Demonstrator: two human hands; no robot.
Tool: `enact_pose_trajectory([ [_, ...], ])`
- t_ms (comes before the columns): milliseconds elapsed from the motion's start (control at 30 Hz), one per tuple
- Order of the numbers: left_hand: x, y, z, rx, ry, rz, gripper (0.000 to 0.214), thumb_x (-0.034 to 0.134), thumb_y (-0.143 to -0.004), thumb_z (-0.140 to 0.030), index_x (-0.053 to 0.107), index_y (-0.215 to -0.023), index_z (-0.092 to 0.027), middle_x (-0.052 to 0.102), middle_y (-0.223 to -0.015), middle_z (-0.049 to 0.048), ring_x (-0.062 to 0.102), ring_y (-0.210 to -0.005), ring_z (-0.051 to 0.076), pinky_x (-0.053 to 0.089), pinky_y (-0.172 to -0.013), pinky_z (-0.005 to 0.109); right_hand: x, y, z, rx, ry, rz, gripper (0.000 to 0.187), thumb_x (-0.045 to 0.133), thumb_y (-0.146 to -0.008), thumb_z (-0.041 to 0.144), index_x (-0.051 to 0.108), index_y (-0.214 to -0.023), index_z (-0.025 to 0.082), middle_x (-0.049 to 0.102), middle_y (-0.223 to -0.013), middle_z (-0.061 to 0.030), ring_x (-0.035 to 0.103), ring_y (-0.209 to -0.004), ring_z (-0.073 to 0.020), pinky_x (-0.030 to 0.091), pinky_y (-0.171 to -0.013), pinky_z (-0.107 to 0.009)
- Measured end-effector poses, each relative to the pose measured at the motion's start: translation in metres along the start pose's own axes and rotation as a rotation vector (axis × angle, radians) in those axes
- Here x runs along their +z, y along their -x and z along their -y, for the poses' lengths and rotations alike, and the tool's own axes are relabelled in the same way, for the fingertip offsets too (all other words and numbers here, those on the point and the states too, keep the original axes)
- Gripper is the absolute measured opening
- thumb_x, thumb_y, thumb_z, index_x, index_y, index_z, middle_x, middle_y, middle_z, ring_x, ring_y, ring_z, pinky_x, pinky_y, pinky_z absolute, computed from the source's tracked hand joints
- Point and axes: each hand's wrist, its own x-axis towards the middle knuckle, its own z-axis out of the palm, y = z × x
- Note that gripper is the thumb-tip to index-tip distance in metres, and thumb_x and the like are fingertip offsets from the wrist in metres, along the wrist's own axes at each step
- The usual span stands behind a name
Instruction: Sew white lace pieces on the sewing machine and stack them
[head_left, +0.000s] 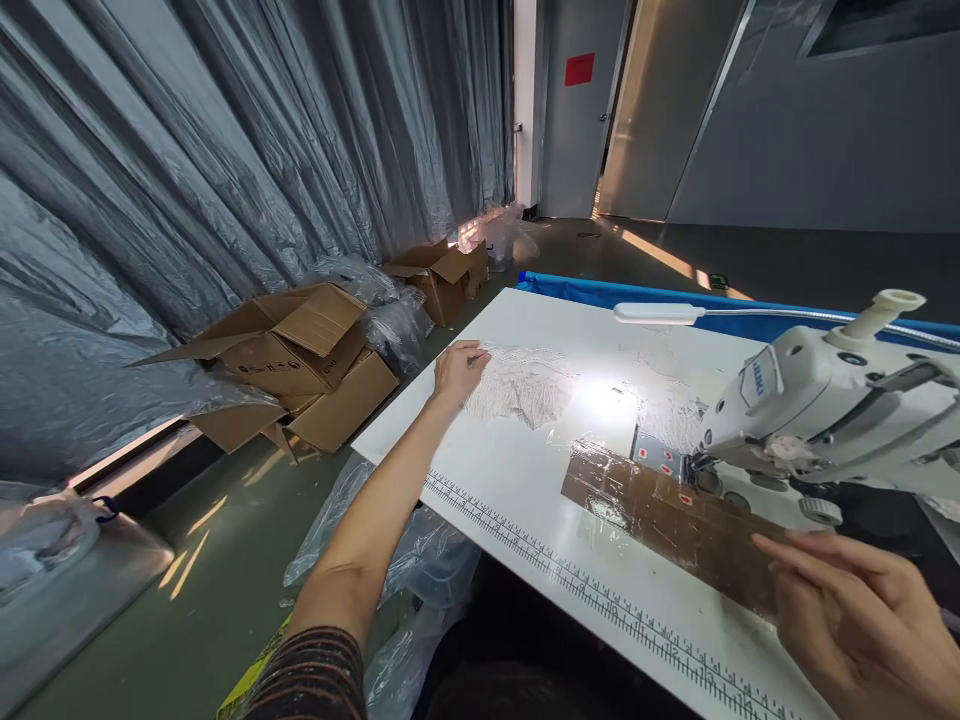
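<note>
White fringed lace trim (529, 385) lies across the tabletop, its threads spread toward me. My left hand (459, 372) is closed in a pinch at the trim's left end, arm stretched out. More white fringe (671, 410) lies close to the sewing machine (795, 400), left of its head. My right hand (862, 610) is at the lower right, beside the right end of a brown taped strip (660, 510). Its fingers are bent together; whatever they may hold is too small or hidden to make out. The needle area is partly hidden by the machine head.
A printed ruler (555, 570) runs along the near edge of the white table (487, 460). A white lamp (656, 314) on a flexible neck reaches over the table. Open cardboard boxes (289, 345) and clear plastic bags stand on the floor at left, by a silver curtain (247, 130).
</note>
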Motion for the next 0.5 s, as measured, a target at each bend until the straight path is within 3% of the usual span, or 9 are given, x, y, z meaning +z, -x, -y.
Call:
enact_pose_trajectory([
  [67, -0.001, 0.001, -0.003, 0.024, -0.006, -0.03, 0.016, 0.063, -0.09, -0.028, 0.077, -0.093, -0.021, 0.071, -0.116, 0.0072, 0.069, -0.104, 0.022, 0.054, -0.098, 0.039, 0.007, 0.003, 0.001, -0.018, -0.006, -0.043, 0.039, 0.065, -0.081, 0.023, 0.067, -0.111, 0.049, 0.062, -0.105, -0.009, 0.067, -0.081, -0.0286, 0.054, -0.066, -0.049],
  [167, -0.003, 0.003, -0.011, 0.072, -0.013, -0.082, 0.016, 0.058, -0.092, -0.027, 0.073, -0.095, -0.02, 0.068, -0.121, 0.0086, 0.065, -0.112, 0.023, 0.051, -0.103, 0.041, 0.012, 0.004, 0.005, -0.032, -0.033, -0.001, 0.028, 0.06, -0.086, 0.02, 0.068, -0.106, 0.037, 0.063, -0.103, -0.0076, 0.066, -0.087, -0.0258, 0.053, -0.075, -0.045],
  [267, -0.004, 0.008, -0.026, 0.26, 0.0, -0.075, 0.014, 0.053, -0.093, -0.022, 0.066, -0.096, -0.018, 0.068, -0.118, 0.0116, 0.063, -0.115, 0.024, 0.049, -0.105, 0.045, 0.013, 0.004, 0.004, -0.04, -0.041, 0.06, 0.019, 0.056, -0.089, 0.02, 0.069, -0.099, 0.028, 0.064, -0.101, -0.0065, 0.066, -0.09, -0.0224, 0.053, -0.077, -0.038],
  [333, -0.003, 0.017, -0.043, 0.463, 0.031, -0.001, 0.01, 0.052, -0.092, -0.02, 0.062, -0.093, -0.018, 0.071, -0.107, 0.0115, 0.067, -0.105, 0.023, 0.054, -0.096, 0.043, 0.014, 0.004, 0.006, -0.039, -0.062, 0.118, 0.019, 0.055, -0.09, 0.021, 0.07, -0.099, 0.027, 0.064, -0.1, -0.0059, 0.067, -0.091, -0.0205, 0.054, -0.076, -0.034],
  [400, 0.0, 0.033, -0.065, 0.602, 0.08, 0.1, 0.008, 0.053, -0.09, -0.019, 0.06, -0.09, -0.019, 0.073, -0.094, 0.0074, 0.07, -0.086, 0.019, 0.059, -0.077, 0.034, 0.016, 0.002, 0.015, -0.065, -0.101, 0.18, 0.023, 0.053, -0.091, 0.019, 0.07, -0.106, 0.027, 0.064, -0.101, -0.0059, 0.067, -0.092, -0.0192, 0.056, -0.076, -0.031],
  [500, 0.001, 0.069, -0.11, 0.813, 0.21, 0.323, 0.012, 0.05, -0.093, -0.018, 0.061, -0.096, -0.019, 0.072, -0.084, 0.0025, 0.069, -0.069, 0.013, 0.056, -0.057, 0.023, 0.019, -0.004, 0.037, -0.093, -0.129, 0.257, 0.045, 0.053, -0.093, 0.022, 0.054, -0.137, 0.028, 0.062, -0.119, -0.0101, 0.063, -0.11, -0.0226, 0.056, -0.09, -0.037],
])
